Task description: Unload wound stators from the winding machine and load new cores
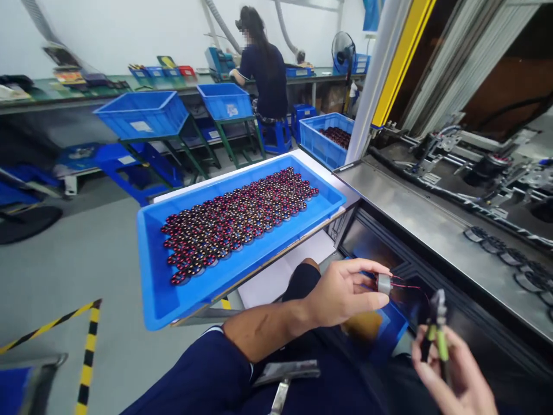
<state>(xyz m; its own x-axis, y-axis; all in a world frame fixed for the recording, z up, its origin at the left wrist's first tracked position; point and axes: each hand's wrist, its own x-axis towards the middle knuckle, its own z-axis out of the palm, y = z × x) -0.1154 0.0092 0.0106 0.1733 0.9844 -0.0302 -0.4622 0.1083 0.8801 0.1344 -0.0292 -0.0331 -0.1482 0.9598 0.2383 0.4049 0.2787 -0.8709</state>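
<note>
Between the thumb and fingers of my left hand is a small grey cylindrical part, held on its side. Thin red wires stick out from its right end toward the pliers. My right hand is wrapped round green-and-black pliers, whose metal jaws point up near the wire ends. The jaws are blurred, so whether they touch a wire cannot be made out. To the left, a large blue tray holds many round wound parts with red and copper colours, packed close together.
On the right, a metal machine ledge bears a row of black rings. A blue bin sits below my hands. Further back are blue crates and a seated person at a bench.
</note>
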